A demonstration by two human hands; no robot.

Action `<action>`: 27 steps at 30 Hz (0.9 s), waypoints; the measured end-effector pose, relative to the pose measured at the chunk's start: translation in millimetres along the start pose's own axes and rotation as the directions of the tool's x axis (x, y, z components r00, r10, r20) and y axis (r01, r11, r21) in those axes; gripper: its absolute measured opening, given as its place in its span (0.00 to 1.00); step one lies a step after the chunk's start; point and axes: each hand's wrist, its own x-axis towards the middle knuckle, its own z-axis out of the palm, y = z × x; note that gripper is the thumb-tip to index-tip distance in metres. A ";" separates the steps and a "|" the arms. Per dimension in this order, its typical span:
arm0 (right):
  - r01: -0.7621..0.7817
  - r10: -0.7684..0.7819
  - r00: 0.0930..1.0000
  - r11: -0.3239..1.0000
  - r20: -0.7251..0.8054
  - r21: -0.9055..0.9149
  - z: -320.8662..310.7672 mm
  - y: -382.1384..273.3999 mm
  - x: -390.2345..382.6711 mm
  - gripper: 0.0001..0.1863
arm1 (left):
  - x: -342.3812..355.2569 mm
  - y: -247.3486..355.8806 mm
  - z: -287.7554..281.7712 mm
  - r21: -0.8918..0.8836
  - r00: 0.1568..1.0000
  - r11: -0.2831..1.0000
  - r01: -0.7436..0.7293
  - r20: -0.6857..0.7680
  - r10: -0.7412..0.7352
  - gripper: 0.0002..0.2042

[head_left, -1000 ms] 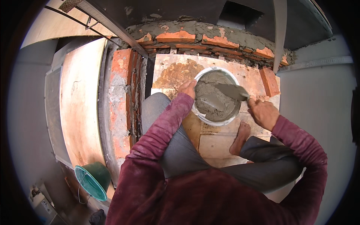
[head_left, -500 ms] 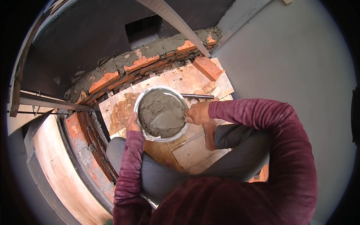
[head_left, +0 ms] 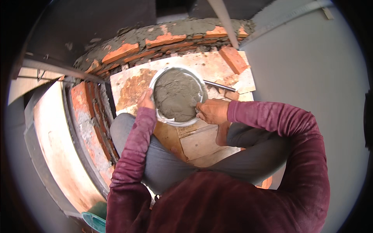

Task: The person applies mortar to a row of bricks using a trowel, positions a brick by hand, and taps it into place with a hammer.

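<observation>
A white bucket [head_left: 180, 124] of wet grey mortar [head_left: 175, 93] stands on the boards in front of my crossed legs. My left hand [head_left: 146, 99] is closed on the bucket's left rim, its thumb up along the edge. At the right rim my right hand [head_left: 213, 110] is closed round a trowel. The trowel's blade is sunk in the mortar and cannot be made out now. Behind the right hand a dark metal bar [head_left: 220, 86] lies beside the bucket.
A low brick wall [head_left: 167, 38] topped with mortar runs along the back. One loose brick [head_left: 233, 60] lies on the plywood [head_left: 186, 58]. Another brick course [head_left: 87, 112] is at my left, near a green bucket [head_left: 93, 221]. A metal straightedge [head_left: 225, 21] leans at the back.
The view has shifted, so the bucket appears further up and right. The trowel blade, earlier lying visible on the mortar, is now out of sight in it. Both hands keep their hold.
</observation>
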 end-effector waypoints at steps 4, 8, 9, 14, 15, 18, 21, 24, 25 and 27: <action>0.052 -0.069 0.997 0.950 -0.043 -0.309 -20.2 -17.5 -18.0 0.15 | -21.1 29.5 9.3 0.025 0.996 1.000 0.000 -0.089 0.002 0.17; 0.014 -0.069 0.988 0.932 -0.137 -0.363 -45.3 -21.5 -52.1 0.16 | -39.1 55.7 16.7 -0.011 0.998 0.999 0.044 -0.038 -0.044 0.16; 0.000 -0.036 0.992 0.959 -0.124 -0.283 -53.6 -24.0 -54.0 0.17 | -38.0 53.5 16.0 -0.021 0.998 0.999 0.048 -0.032 -0.049 0.15; 0.063 -0.066 0.996 0.997 0.055 0.050 -9.8 31.6 -11.0 0.21 | -32.1 40.0 26.6 -0.102 1.000 0.995 -0.001 -0.018 0.000 0.15; 0.033 -0.034 0.998 0.999 0.056 0.011 -13.5 34.0 -6.2 0.20 | -35.2 45.2 25.9 -0.095 0.999 0.995 -0.011 -0.037 0.008 0.15; -0.026 0.025 1.000 0.989 -0.006 -0.146 -16.8 42.1 -2.4 0.19 | -40.3 59.5 27.3 -0.093 0.999 0.994 0.051 0.007 -0.050 0.14; -0.075 0.069 0.997 0.961 -0.032 -0.268 -41.8 19.4 -21.7 0.18 | -38.3 47.4 20.8 -0.085 0.999 0.996 0.031 -0.025 -0.034 0.17; -0.143 0.085 0.982 0.920 -0.169 -0.366 -44.5 5.1 -35.8 0.15 | -32.5 44.1 21.9 -0.052 1.000 0.999 0.006 -0.030 -0.007 0.18; -0.169 0.088 0.972 0.905 -0.216 -0.390 -41.4 2.7 -35.9 0.15 | -27.7 36.7 19.7 -0.046 1.000 0.999 -0.006 -0.020 0.005 0.19; -0.124 0.027 0.978 0.871 -0.205 -0.476 -4.4 14.1 -18.6 0.13 | -21.5 24.3 25.8 0.011 0.999 1.000 -0.005 -0.053 0.006 0.20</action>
